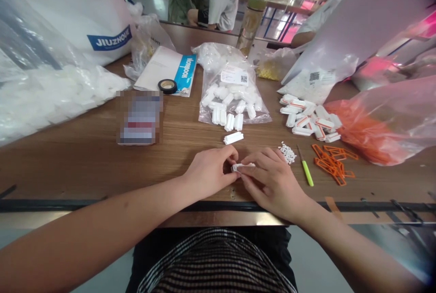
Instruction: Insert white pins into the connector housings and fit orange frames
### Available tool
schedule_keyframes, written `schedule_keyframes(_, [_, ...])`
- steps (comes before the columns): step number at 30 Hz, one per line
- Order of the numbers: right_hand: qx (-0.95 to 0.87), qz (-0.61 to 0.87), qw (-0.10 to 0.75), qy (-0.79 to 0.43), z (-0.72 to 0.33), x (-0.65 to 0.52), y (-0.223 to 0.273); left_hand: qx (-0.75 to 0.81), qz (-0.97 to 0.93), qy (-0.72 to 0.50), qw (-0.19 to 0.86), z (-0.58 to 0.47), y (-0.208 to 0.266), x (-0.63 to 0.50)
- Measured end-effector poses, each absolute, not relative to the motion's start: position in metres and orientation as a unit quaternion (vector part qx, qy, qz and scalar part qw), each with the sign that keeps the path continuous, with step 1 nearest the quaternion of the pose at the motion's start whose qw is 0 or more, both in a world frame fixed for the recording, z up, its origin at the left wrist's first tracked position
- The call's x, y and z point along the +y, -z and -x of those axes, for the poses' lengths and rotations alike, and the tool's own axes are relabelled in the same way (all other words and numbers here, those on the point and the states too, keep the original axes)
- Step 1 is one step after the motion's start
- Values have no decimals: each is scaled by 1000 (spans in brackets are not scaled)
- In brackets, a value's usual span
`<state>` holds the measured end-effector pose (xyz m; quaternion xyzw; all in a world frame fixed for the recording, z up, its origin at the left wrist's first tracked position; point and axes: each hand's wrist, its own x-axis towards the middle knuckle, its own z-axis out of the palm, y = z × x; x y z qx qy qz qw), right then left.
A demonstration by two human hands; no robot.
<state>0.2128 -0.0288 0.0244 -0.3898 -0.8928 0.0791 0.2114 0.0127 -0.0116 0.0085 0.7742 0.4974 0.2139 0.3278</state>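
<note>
Between my two hands, just above the table's front edge, is a small white plastic housing [242,166]. My left hand [211,171] pinches its left end between thumb and fingers. The fingers of my right hand [269,179] close over its right part and hide much of it. A similar white housing [233,137] lies just beyond my hands. To the right of my right hand are a little heap of tiny white pieces [288,153], a pick with a yellow-green handle [307,174] and several orange rectangular frames [332,164].
Farther back lie a clear bag of white housings [235,88] and a pile of housings with orange strips [308,118]. A bag of orange parts [384,120] sits right. Left are a phone [140,118], black tape [167,86] on a notebook [160,68], and a large bag [51,97]. A bottle [250,25] stands behind.
</note>
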Motion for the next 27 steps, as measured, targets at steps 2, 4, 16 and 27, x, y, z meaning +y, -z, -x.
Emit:
schedule_keyframes(2, [-893, 390, 210, -74, -210, -31, -22, 497, -775, -215, 327, -12, -8, -12])
schedule_keyframes(4, [-889, 396, 215, -76, -207, -32, -21, 497, -776, -217, 323, -12, -7, -12])
schedule_keyframes(16, [-766, 617, 155, -87, -299, 48, -25, 503, -777, -201, 321, -12, -10, -11])
schedule_keyframes(27, [-707, 702, 57, -65, -322, 77, -21, 503, -778, -204, 317, -12, -10, -11])
